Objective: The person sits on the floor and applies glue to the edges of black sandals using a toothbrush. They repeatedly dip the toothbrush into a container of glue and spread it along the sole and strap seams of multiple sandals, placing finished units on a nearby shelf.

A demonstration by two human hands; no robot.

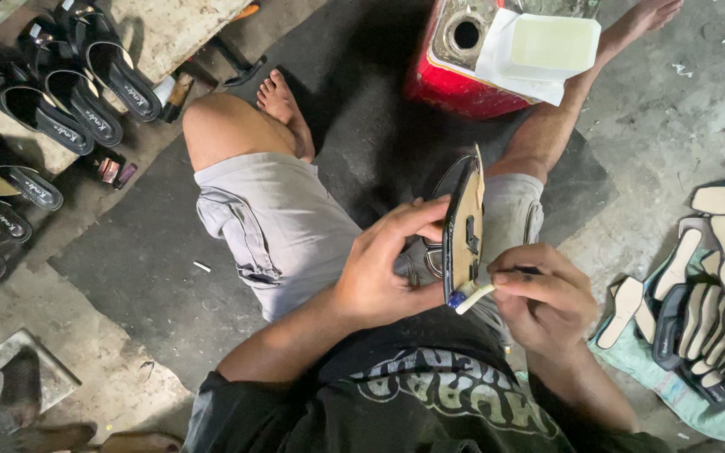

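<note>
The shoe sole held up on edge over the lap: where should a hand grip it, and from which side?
Probably grip the shoe sole by its long edges at mid-length, from the left, as the left hand does now. It stands on edge, so its tan face stays open to the brush in the right hand.

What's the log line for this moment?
left hand: holds sandal sole on edge | right hand: small brush tip at sole's lower end | finished sandals at left

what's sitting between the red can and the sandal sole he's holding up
In the head view, between the red can and the sandal sole there is only dark floor mat, flanked by the person's bare lower legs. No tool or shoe part lies in that stretch.
</note>
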